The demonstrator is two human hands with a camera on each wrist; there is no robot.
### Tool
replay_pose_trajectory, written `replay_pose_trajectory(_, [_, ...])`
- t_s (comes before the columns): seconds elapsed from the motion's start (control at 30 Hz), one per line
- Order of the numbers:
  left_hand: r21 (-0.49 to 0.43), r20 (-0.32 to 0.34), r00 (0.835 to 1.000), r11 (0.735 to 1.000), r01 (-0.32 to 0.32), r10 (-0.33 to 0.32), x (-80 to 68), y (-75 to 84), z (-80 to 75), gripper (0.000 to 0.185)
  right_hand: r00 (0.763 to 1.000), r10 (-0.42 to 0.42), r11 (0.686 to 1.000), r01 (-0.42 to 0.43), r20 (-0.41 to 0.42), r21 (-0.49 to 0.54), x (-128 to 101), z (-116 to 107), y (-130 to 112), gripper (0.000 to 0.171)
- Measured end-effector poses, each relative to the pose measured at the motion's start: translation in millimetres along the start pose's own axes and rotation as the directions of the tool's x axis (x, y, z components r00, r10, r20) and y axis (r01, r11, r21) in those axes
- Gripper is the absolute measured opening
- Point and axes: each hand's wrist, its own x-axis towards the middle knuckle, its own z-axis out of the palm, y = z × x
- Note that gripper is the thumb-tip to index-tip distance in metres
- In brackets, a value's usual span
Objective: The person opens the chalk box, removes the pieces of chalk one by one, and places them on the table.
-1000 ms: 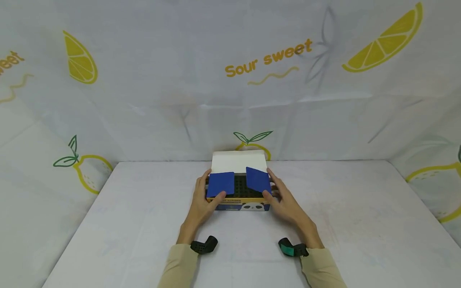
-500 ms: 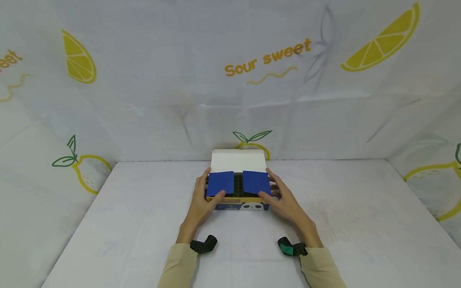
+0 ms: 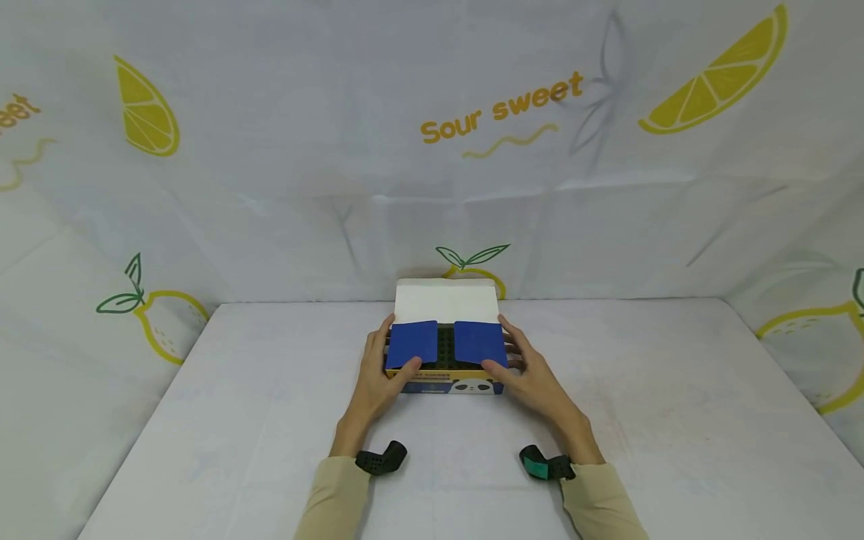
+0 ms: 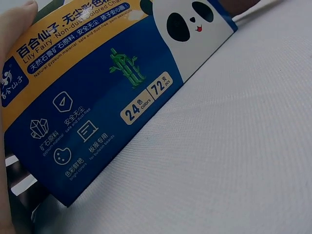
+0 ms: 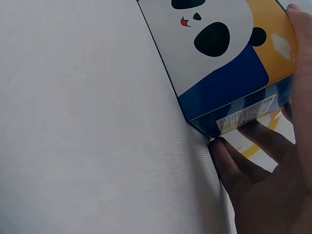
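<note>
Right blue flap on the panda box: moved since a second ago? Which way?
Yes. Against the table's back edge, the right blue flap has swung down and inward: its raised inner edge has dropped, nearer the left blue flap.

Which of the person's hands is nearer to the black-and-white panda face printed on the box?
Right. The right hand holds the blue-and-yellow cardboard box at the end nearer the panda face; the left hand holds the opposite end.

1 white table (image 3: 236, 427) is bearing 1 panda-printed box (image 3: 442, 381), sitting at 12 o'clock near the far edge.
</note>
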Motion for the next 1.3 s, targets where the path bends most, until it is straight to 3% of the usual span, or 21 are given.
replay_pose_trajectory(0.17, [-0.007,0.017,1.000,1.000,0.017,-0.017,-0.3,4.8,-3.8,0.089,1.000,0.014,1.000,-0.014,-0.002,0.005,0.2,0.8,1.2,0.085])
replay_pose_trajectory(0.27, [0.047,-0.007,1.000,0.999,0.008,-0.007,-1.7,8.9,-11.5,0.087,1.000,0.017,1.000,-0.017,0.005,0.014,1.1,4.5,2.1,0.085])
replay_pose_trajectory(0.43, [0.148,-0.049,0.992,0.983,-0.109,0.118,2.3,16.8,-21.8,0.087,1.000,0.006,1.000,-0.006,0.004,0.019,0.7,6.6,1.7,0.084])
replay_pose_trajectory(0.57, [0.177,0.067,0.978,0.963,-0.205,0.196,15.2,28.8,-27.8,0.083,1.000,0.002,1.000,-0.002,-0.004,0.015,1.0,5.4,1.7,0.084])
replay_pose_trajectory(0.7, [0.198,0.209,0.964,0.959,-0.204,0.162,29.2,40.9,-35.9,0.070,1.000,0.011,1.000,-0.011,-0.002,0.010,1.6,5.0,1.5,0.084])
replay_pose_trajectory(0.83, [0.225,0.271,0.954,0.956,-0.191,0.127,36.2,50.2,-43.3,0.064,1.000,0.008,1.000,-0.008,-0.002,0.008,2.0,3.5,-0.4,0.085])
replay_pose_trajectory(0.97, [0.221,0.255,0.955,0.953,-0.207,0.148,37.1,52.1,-48.5,0.065,1.000,0.019,1.000,-0.019,-0.004,0.013,2.0,1.6,-3.0,0.087])
replay_pose_trajectory(1.1, [0.166,0.206,0.954,0.954,-0.251,0.216,34.7,47.7,-56.8,0.062,1.000,0.030,1.000,-0.030,0.004,0.009,1.4,1.1,-3.0,0.087])
replay_pose_trajectory(1.3, [0.075,0.087,0.956,0.955,-0.288,0.282,28.8,34.9,-75.7,0.055,0.999,0.032,0.999,-0.032,0.003,0.013,0.7,-0.6,-0.4,0.086])
